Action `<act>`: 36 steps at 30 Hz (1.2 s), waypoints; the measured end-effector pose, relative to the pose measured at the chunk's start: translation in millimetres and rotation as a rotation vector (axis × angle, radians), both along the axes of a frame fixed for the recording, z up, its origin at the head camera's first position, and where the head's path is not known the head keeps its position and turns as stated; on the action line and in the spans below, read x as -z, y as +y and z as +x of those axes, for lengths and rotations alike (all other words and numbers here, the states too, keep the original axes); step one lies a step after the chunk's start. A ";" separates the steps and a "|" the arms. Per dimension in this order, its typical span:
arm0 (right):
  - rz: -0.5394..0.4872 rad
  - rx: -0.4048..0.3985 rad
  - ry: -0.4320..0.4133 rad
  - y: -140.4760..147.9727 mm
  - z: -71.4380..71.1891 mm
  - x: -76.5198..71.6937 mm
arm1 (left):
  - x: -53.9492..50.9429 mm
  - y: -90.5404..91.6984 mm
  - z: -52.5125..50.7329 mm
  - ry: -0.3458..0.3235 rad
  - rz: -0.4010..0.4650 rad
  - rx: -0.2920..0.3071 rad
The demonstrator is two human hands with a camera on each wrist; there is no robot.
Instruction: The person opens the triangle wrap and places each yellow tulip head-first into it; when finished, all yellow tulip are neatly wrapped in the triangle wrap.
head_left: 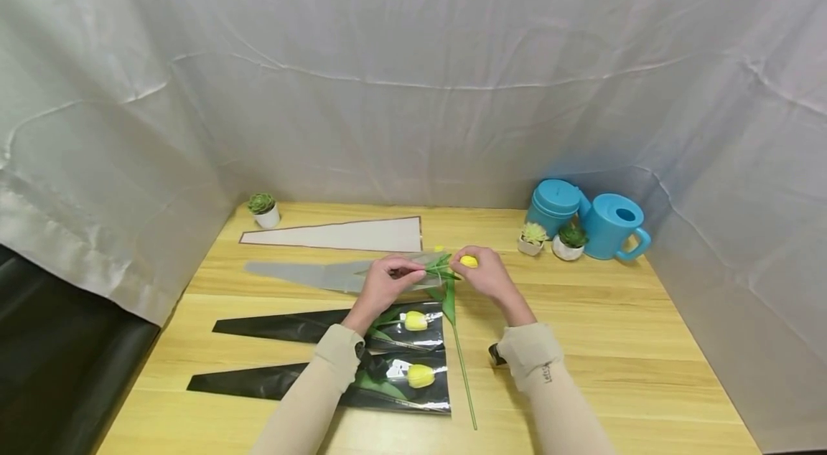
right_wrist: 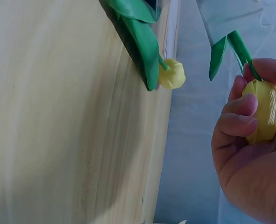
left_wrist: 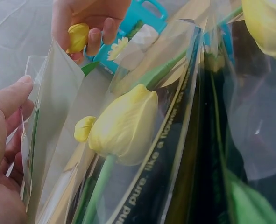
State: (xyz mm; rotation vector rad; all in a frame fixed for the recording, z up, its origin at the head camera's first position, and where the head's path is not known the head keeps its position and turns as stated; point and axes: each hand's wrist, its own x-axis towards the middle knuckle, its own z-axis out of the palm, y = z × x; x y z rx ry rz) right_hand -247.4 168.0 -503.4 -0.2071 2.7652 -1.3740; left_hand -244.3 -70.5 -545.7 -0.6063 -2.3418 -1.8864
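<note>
My right hand [head_left: 483,273] pinches a yellow tulip [right_wrist: 265,111] just below its bloom, the flower lying in the curled fingers. My left hand [head_left: 385,288] pinches the edge of a clear and grey sleeve [left_wrist: 58,88]; green leaves [right_wrist: 240,46] stick out of its open end towards the right hand. Below, on the table, a loose tulip's green stem [head_left: 462,376] runs towards the front, and its yellow bloom [right_wrist: 173,74] shows in the right wrist view. Two black sleeves [head_left: 278,326] with yellow tulips [head_left: 421,375] lie under and beside my left forearm.
A white sleeve with a dark red edge [head_left: 336,235] lies at the back of the wooden table [head_left: 620,347]. A potted succulent [head_left: 263,209] stands back left. At the back right are two small plants [head_left: 532,238], a blue canister [head_left: 553,205] and a blue watering can [head_left: 610,225].
</note>
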 end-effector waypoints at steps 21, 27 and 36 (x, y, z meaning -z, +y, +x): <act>-0.092 -0.009 -0.067 -6.6 0.4 5.7 | -5.3 -2.4 0.4 0.094 -0.139 0.016; -0.120 -0.015 -0.064 0.1 -1.0 1.0 | -7.2 -12.1 -9.0 0.175 -0.279 -0.073; -0.149 -0.043 -0.057 2.7 0.4 1.9 | -0.2 -23.7 -10.7 0.186 -0.339 -0.082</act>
